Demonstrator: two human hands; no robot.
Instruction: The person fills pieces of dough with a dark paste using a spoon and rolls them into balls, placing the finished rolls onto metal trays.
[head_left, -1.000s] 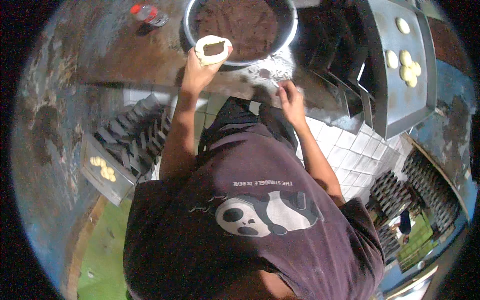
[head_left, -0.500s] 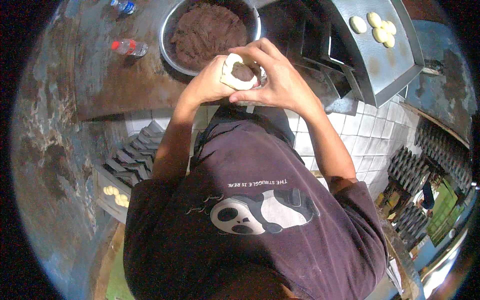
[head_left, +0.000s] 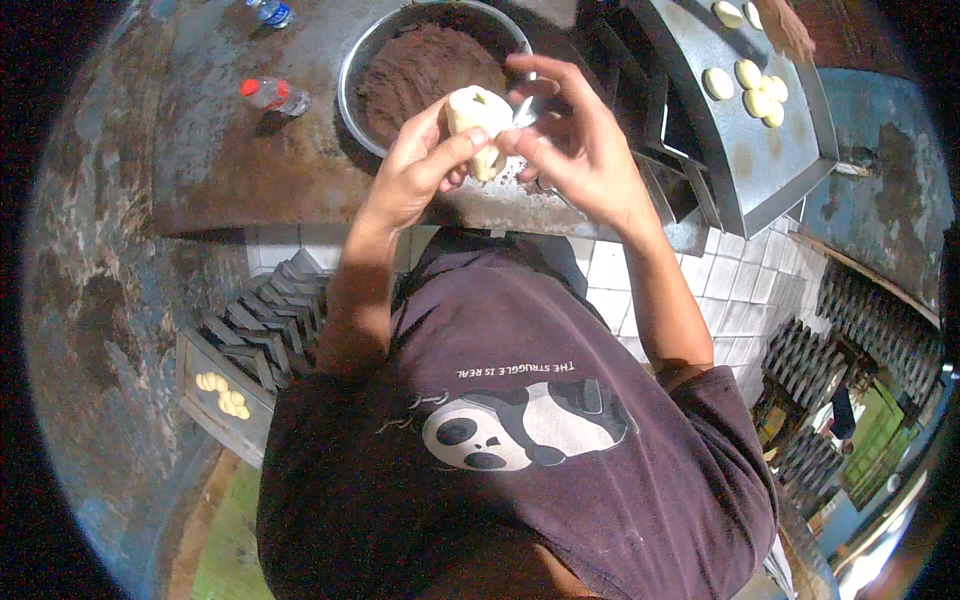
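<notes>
My left hand [head_left: 418,165] grips a pale piece of dough [head_left: 480,110], with the thumb pressed across its front. The dough is gathered at the top, with a small fold showing there. Just to its right is my right hand [head_left: 590,150], its fingers curled and partly blurred. A shiny metal utensil [head_left: 526,112] shows between those fingers; its exact kind is hard to make out. Beyond both hands stands a round metal bowl [head_left: 352,105] of dark brown crumbly filling [head_left: 430,70].
A metal tray [head_left: 745,175] at the right holds several pale dough rounds [head_left: 757,103]; another person's hand [head_left: 787,35] is over its far end. Two plastic bottles, one red-capped [head_left: 275,97] and one blue-labelled [head_left: 270,12], lie at the left. Another tray [head_left: 225,432] with dough is lower left.
The dough was an open cup with brown filling showing; now its top is drawn together. My right hand has moved off it to the right. Another person's hand has appeared at the tray.
</notes>
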